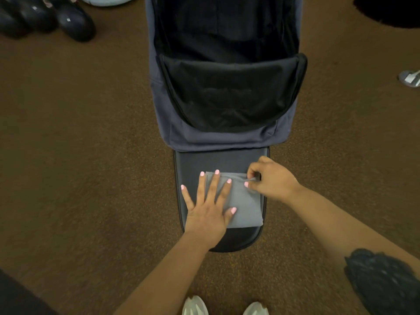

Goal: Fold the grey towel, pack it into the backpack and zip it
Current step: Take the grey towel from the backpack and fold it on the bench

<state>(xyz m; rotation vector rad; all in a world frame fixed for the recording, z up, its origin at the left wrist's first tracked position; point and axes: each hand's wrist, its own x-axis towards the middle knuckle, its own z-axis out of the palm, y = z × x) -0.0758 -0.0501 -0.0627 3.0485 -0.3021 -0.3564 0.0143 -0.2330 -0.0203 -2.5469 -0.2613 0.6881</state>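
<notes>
The grey towel (246, 202) lies folded into a small rectangle on the black inner face of the backpack's opened flap (218, 161). The grey-blue backpack (227, 137) lies unzipped on the floor, its dark compartment gaping toward the top of the view. My left hand (208, 206) presses flat on the towel's left half, fingers spread. My right hand (271, 178) pinches the towel's far right corner between thumb and fingers.
Brown carpet (79, 144) surrounds the backpack. Dark shoes (68, 19) sit at the top left, a sandal (410, 78) at the right edge, a black object (391, 10) at the top right. My own pale shoes (195, 308) show at the bottom edge.
</notes>
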